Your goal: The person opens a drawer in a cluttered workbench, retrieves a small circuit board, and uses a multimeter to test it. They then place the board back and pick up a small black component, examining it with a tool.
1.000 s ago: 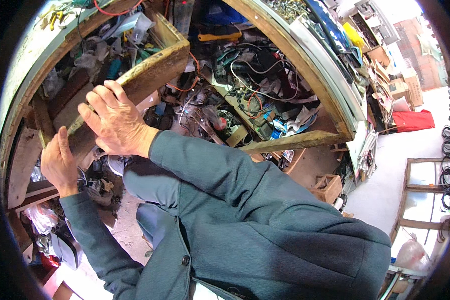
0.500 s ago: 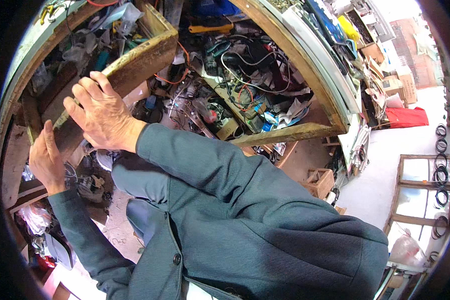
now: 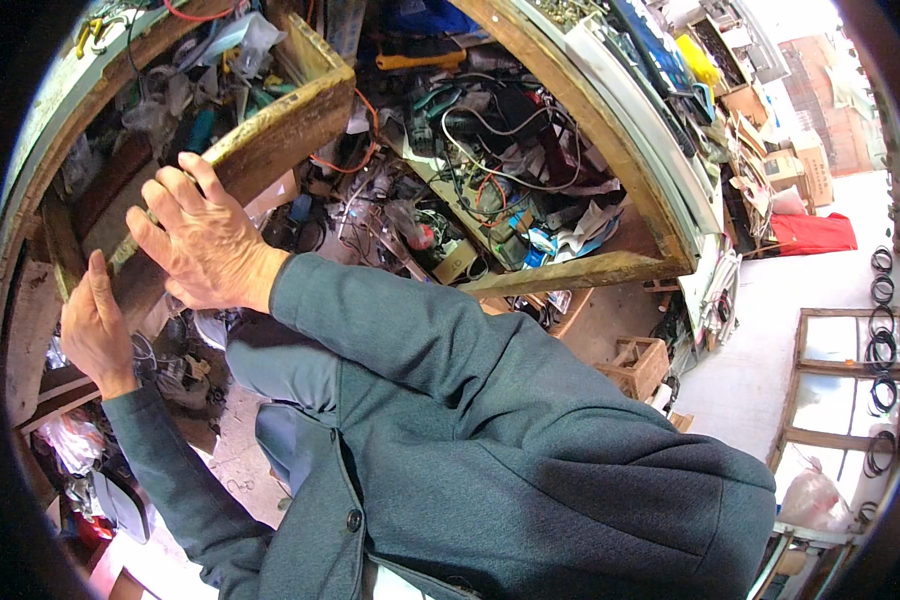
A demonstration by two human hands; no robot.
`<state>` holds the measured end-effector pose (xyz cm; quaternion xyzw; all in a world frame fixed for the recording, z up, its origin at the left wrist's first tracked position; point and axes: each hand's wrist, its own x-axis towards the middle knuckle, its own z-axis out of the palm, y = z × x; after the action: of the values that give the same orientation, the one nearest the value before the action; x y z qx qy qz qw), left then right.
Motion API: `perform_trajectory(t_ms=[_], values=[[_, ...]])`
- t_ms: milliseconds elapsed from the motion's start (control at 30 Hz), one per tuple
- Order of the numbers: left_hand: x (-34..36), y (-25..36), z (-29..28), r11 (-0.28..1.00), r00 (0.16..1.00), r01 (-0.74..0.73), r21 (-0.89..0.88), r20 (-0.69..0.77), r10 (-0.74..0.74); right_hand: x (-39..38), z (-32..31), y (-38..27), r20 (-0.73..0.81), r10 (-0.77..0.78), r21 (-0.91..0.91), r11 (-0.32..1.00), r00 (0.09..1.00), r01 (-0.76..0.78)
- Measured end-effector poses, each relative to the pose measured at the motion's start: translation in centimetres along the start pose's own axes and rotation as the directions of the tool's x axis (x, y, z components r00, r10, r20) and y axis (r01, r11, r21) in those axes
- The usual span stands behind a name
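Note:
A worn wooden drawer (image 3: 285, 135) juts out, slanted, from under the bench at the upper left. Plastic bags (image 3: 262, 38) and small loose parts fill it. My right hand (image 3: 195, 235) grips the top edge of its front board, fingers hooked over the rim. At the board's left end, my left hand (image 3: 98, 335) holds the drawer with one digit up against the edge; its other fingers are partly hidden. Both hands are closed on the wood.
An open wooden bay (image 3: 590, 268) beside the drawer is heaped with cables (image 3: 515, 130) and scraps. A small wooden crate (image 3: 635, 365) stands on the floor to the right. Red cloth (image 3: 815, 233) lies farther off, and black coils (image 3: 880, 350) hang near a window.
The drawer and both hands appear very slightly lower in the picture. Their hold on the drawer looks the same.

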<state>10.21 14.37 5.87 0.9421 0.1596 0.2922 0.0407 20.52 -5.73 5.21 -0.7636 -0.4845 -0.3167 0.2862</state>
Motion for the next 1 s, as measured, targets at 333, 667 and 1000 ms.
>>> perform_trajectory(t_ms=[333,667,1000], values=[[0.3,0.6,-0.6,0.997,0.999,0.025,-0.070,0.025,-0.023,0.0,0.0,-0.4,-0.015,0.019,-0.039,0.999,1.000,-0.020],[0.5,2.7,-2.1,0.991,0.999,0.024,-0.131,0.027,-0.021,0.2,-1.0,-0.5,0.005,0.031,-0.060,0.998,1.000,-0.030],[0.3,2.4,-1.8,0.997,1.000,0.020,-0.080,-0.003,-0.020,0.3,-0.7,-0.4,0.005,0.035,0.007,0.999,0.999,-0.035]])
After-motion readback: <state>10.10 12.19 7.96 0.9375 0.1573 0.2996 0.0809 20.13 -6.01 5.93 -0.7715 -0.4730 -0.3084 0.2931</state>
